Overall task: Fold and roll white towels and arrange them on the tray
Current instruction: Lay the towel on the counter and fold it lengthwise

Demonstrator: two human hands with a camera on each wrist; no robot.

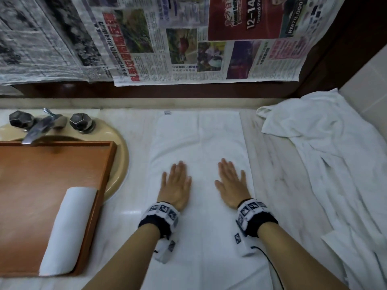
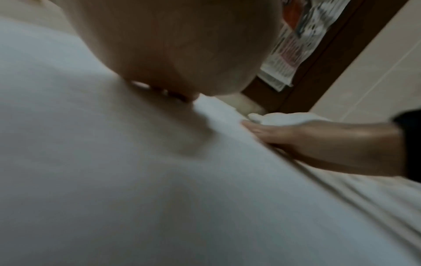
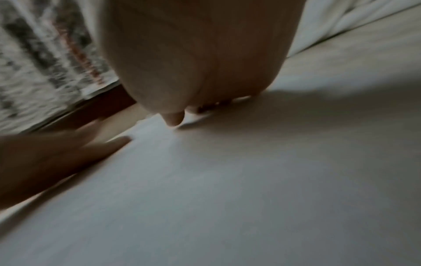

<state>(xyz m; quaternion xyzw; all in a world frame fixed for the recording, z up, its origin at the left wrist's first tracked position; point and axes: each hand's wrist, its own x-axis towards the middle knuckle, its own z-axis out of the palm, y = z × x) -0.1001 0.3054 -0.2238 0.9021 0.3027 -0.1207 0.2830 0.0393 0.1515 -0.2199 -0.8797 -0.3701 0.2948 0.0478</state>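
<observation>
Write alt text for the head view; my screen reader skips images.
Left hand and right hand press flat on a folded white towel on a marble counter. One rolled towel lies in the wooden tray over the sink.
</observation>
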